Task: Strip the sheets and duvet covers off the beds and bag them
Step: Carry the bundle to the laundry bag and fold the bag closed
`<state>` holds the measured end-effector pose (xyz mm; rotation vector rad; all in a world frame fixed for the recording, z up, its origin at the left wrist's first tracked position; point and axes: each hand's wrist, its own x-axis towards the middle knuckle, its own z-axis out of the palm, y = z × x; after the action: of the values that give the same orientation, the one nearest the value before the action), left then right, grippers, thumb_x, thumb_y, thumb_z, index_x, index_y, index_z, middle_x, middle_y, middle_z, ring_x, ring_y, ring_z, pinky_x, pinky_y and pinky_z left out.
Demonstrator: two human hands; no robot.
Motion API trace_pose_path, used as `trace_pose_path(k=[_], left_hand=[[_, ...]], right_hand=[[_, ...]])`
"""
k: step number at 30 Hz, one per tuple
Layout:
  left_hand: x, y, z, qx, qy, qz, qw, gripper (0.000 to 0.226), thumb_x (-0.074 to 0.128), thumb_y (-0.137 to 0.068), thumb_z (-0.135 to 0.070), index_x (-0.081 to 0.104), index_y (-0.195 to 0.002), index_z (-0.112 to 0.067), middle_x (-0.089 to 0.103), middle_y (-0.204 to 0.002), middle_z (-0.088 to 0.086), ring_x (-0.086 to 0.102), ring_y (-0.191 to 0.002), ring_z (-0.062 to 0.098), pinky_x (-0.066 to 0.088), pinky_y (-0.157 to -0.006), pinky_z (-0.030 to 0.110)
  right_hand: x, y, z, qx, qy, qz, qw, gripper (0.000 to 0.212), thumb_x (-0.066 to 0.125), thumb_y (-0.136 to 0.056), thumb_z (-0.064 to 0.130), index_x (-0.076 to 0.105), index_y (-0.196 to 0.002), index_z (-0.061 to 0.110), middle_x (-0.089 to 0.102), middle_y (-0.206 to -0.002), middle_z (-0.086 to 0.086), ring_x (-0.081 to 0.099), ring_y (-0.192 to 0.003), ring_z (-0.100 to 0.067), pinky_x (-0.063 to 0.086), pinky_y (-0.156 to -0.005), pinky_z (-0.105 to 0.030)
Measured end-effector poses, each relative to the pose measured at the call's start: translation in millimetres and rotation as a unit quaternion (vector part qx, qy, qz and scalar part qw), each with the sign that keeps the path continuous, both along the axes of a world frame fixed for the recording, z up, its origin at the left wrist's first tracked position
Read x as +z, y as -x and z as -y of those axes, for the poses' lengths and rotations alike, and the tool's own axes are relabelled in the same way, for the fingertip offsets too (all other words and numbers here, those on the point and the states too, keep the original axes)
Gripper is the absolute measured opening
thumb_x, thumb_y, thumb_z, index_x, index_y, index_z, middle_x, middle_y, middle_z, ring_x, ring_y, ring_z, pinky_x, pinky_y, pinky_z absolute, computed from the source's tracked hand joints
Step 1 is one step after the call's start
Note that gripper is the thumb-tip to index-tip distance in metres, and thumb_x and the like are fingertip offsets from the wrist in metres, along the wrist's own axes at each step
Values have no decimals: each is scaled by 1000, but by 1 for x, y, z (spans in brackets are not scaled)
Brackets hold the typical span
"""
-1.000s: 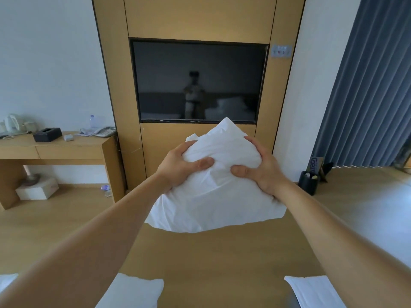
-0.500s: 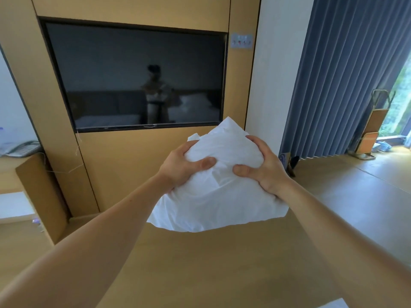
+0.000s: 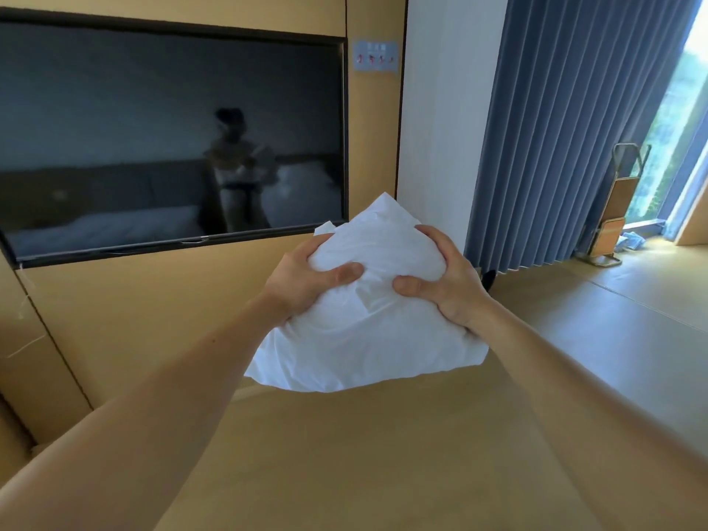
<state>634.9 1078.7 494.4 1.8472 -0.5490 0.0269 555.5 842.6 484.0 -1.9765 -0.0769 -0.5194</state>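
I hold a white pillow (image 3: 364,339) up in the air in front of me, above the wooden floor. My left hand (image 3: 306,277) grips its upper left part, thumb pressed into the fabric. My right hand (image 3: 444,285) grips its upper right part the same way. The pillow's top corner points upward between my hands. No bed and no bag are in view.
A large dark wall television (image 3: 168,139) sits in a wooden panel (image 3: 153,320) ahead on the left. A white wall column (image 3: 436,128) and blue curtains (image 3: 567,128) stand on the right. A folding luggage rack (image 3: 617,208) stands by the window. Wooden floor (image 3: 383,454) stretches below.
My view has swung to the right: the desk and floor pillows have left the frame, and the curtains, window and luggage rack have come in. Both hands keep the same grip on the pillow.
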Motion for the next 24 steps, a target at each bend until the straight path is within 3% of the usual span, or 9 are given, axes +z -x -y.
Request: trace_pose_path(k=[4,7,9,11,13,15,17,24], left_hand=[[-2,-77,48,-44,-7,-5,999,83,82,-37,-82,61,-114,-60,69,-104,-26,69,-94,2,57,-84,30],[4,-125,89,-85,-16,-11,996,71,80,-33,-85,58,-99,-72,68,-98,-33,68,-94,0,55,-81,27],[7,-155,120,-112,-13,-10,994,80,80,-32,-85,59,-107,-67,68,-103,-28,67,-98,4,54,-82,27],[6,-180,154,-146,-20,-9,989,87,80,-32,-85,57,-113,-62,68,-109,-23,66,-99,4,53,-80,25],[5,-199,189,-173,-23,-17,984,78,80,-32,-84,57,-104,-67,68,-107,-25,67,-94,0,52,-74,19],[2,-219,227,-191,-21,-11,981,72,80,-31,-85,57,-98,-70,68,-101,-31,67,-88,-6,51,-72,15],[-3,-237,268,-212,-17,-14,977,73,81,-32,-84,58,-100,-68,67,-100,-32,67,-87,-7,53,-78,20],[-5,-289,415,-240,-12,-5,971,74,82,-32,-83,59,-102,-68,67,-106,-29,66,-99,1,55,-93,34]], right_hand=[[-5,-59,40,-55,7,0,998,98,83,-43,79,37,-129,69,51,-128,28,53,-112,-6,48,-87,-33],[0,-91,73,-104,9,-2,994,96,82,-41,82,36,-126,72,50,-123,35,54,-112,-5,49,-87,-35],[0,-108,97,-140,15,10,990,96,80,-40,84,36,-124,73,49,-119,42,53,-110,-2,47,-83,-29],[-1,-120,123,-165,8,8,986,98,80,-41,83,36,-127,70,49,-123,38,53,-113,-3,49,-87,-33],[-4,-129,150,-192,12,3,981,101,80,-40,82,36,-130,67,50,-128,31,53,-115,-6,50,-92,-37],[-7,-140,182,-215,13,9,976,99,78,-38,85,36,-126,71,49,-125,35,52,-113,-1,48,-87,-29],[-11,-151,217,-232,13,11,973,93,76,-38,87,34,-121,76,47,-119,44,51,-108,6,43,-79,-20],[-10,-194,353,-261,28,16,965,88,75,-42,87,32,-118,77,42,-114,55,48,-107,16,40,-80,-17]])
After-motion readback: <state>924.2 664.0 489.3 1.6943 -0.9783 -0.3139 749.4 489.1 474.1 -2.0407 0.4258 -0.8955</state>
